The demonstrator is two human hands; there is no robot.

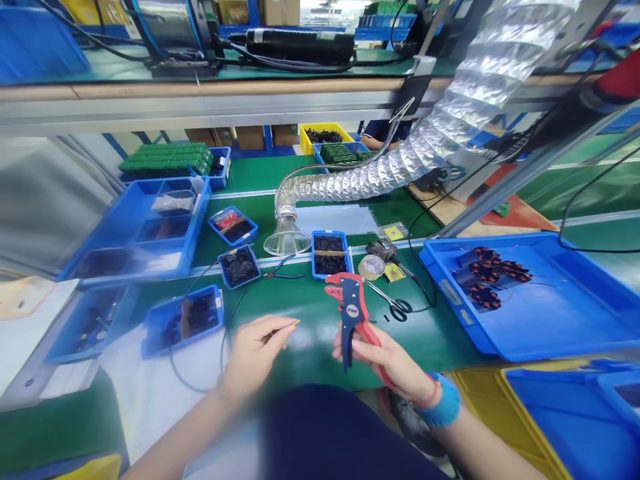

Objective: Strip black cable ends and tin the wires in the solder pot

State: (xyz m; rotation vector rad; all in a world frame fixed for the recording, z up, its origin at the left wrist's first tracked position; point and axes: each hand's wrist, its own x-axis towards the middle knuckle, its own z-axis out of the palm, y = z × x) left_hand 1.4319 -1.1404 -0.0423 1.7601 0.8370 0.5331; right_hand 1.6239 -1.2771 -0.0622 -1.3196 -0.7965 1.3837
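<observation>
Wire strippers (353, 311) in red and dark blue stand almost upright in the right hand (393, 360), raised over the green surface (435, 340), with their head at the top and turned leftward. That hand's fingers are wrapped around the two handles, which spread apart toward the bottom; a blue band (443, 402) circles the wrist. Across from it, the left hand (260, 347) has its thumb and forefinger together, pinching a thin yellow-tipped piece (297, 323) whose end points right, near the strippers but apart from them; most of the piece is hidden by the fingers, so I cannot tell its length. Just beyond the strippers' head is a two-part blue bin (313, 257) of dark parts, and to its left lie pliers (275, 274) with blue handles, beside a small blue bin (245, 283) of black rings. A clear funnel (287, 241) hangs from the end of a silver duct (375, 175) above this group. Scissors (395, 305) with black handles lie to the right of the strippers, near a roll of tape (373, 267). Farther right, a large blue tray (565, 313) holds dark bundles with reddish ends (485, 273).
</observation>
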